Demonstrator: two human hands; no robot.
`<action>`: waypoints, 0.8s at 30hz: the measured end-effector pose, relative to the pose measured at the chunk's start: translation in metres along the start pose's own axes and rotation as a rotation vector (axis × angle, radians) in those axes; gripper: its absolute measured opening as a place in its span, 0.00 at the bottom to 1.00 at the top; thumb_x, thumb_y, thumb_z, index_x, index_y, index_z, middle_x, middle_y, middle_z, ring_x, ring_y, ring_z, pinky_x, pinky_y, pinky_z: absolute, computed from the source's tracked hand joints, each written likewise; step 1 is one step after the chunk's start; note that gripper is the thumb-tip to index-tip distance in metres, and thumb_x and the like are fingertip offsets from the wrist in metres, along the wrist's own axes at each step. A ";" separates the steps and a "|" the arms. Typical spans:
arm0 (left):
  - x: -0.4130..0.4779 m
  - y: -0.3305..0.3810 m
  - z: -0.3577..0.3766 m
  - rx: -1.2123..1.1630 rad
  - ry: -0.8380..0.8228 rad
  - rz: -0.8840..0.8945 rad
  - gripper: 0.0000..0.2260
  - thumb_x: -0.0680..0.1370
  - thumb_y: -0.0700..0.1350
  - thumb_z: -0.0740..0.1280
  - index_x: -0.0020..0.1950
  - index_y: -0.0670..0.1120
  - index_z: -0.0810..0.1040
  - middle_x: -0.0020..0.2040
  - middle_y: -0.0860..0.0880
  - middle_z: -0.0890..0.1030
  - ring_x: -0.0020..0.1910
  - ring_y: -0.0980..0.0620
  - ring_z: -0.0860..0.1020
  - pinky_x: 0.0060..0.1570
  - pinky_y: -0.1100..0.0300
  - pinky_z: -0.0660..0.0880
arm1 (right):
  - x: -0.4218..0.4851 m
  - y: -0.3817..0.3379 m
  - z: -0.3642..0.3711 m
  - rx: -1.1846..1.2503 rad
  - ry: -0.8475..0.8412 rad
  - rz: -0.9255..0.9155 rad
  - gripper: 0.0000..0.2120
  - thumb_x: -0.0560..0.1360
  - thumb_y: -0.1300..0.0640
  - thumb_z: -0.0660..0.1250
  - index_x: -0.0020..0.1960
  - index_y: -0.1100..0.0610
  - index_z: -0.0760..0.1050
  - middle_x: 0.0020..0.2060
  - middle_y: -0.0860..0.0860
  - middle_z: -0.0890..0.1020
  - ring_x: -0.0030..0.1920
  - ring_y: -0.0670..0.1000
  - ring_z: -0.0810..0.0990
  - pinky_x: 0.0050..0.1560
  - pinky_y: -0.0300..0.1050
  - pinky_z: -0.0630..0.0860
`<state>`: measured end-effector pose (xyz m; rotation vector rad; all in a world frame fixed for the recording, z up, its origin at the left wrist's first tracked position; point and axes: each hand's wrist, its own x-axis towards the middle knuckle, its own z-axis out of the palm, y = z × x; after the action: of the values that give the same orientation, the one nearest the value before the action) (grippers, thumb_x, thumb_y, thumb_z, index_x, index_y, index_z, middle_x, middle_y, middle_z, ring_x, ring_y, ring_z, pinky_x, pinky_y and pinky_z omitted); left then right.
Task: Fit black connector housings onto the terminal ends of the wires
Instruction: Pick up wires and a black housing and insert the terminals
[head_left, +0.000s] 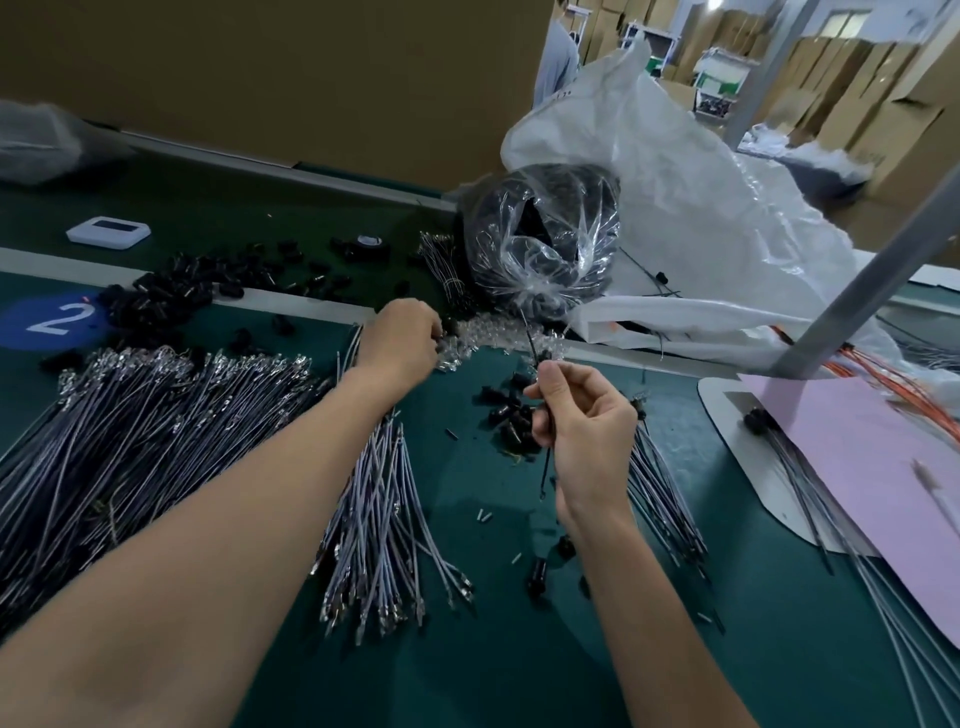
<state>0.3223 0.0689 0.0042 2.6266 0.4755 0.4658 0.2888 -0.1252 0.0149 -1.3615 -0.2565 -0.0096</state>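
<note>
The right hand (579, 431) pinches a thin dark wire (545, 467) between thumb and forefinger, the other fingers curled round it. The wire's upper end stands free above the fingertips and its lower end hangs below the palm. The left hand (400, 338) is curled over a heap of small clear plastic pieces (483, 338) beyond the right fingertips. Its own fingertips are hidden, so I cannot tell whether it grips anything.

Groping in that mixed heap, it could lift a clear piece instead of a housing. The slim free end could also bend or enter crooked when pushed. Loose black plastic connector housings (511, 421) lie just left of the right fingers.

Beyond both hands a crumpled clear plastic bag (540, 244) holds dark parts — probably more housings. Behind it sits a big white plastic sack (675, 171), its contents unseen.
</note>
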 end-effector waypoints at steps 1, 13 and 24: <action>0.002 0.000 0.001 -0.003 0.014 -0.006 0.09 0.78 0.34 0.66 0.52 0.43 0.84 0.54 0.44 0.83 0.52 0.43 0.80 0.43 0.53 0.77 | 0.000 0.000 0.000 -0.005 -0.010 -0.002 0.04 0.77 0.60 0.68 0.45 0.60 0.78 0.31 0.50 0.82 0.25 0.45 0.72 0.26 0.35 0.69; 0.027 -0.001 0.000 0.067 -0.079 -0.034 0.05 0.76 0.33 0.66 0.49 0.38 0.81 0.51 0.38 0.82 0.48 0.38 0.80 0.49 0.43 0.80 | -0.001 0.006 0.003 -0.037 -0.084 -0.018 0.04 0.77 0.60 0.69 0.44 0.59 0.79 0.31 0.52 0.82 0.26 0.45 0.72 0.27 0.36 0.69; -0.036 0.009 -0.027 -1.216 -0.014 -0.222 0.10 0.80 0.32 0.63 0.54 0.43 0.80 0.44 0.46 0.83 0.39 0.55 0.82 0.44 0.63 0.80 | 0.002 0.012 -0.001 -0.344 -0.046 -0.212 0.08 0.77 0.61 0.69 0.44 0.48 0.80 0.36 0.45 0.82 0.36 0.41 0.78 0.39 0.35 0.75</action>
<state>0.2818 0.0563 0.0222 1.3916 0.3100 0.4535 0.2926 -0.1229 0.0038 -1.6717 -0.4528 -0.2073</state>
